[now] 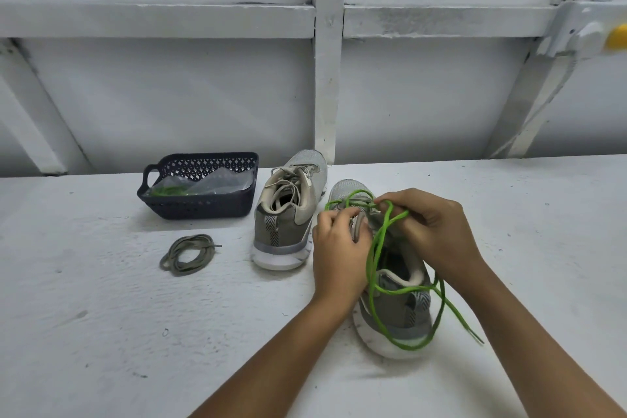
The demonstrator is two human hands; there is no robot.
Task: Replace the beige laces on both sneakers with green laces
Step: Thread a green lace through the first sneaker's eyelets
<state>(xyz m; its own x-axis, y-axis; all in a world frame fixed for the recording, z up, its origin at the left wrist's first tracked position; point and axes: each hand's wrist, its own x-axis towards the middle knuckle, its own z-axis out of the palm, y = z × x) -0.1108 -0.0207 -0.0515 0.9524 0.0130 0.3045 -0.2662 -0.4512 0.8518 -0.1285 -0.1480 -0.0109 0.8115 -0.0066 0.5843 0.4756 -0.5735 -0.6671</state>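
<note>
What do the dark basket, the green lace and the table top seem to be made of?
Basket: probably moulded plastic, dark and matte; its walls have a regular pierced lattice. Green lace: woven textile, fibre unclear; it bends limply in loops. Table top: white paint over a rough base, perhaps concrete or wood; grainy, speckled surface.

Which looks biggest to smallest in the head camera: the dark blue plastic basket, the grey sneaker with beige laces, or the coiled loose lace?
1. Dark blue plastic basket and grey sneaker with beige laces: look about alike, no ranking.
2. Coiled loose lace: clearly smallest.
</note>
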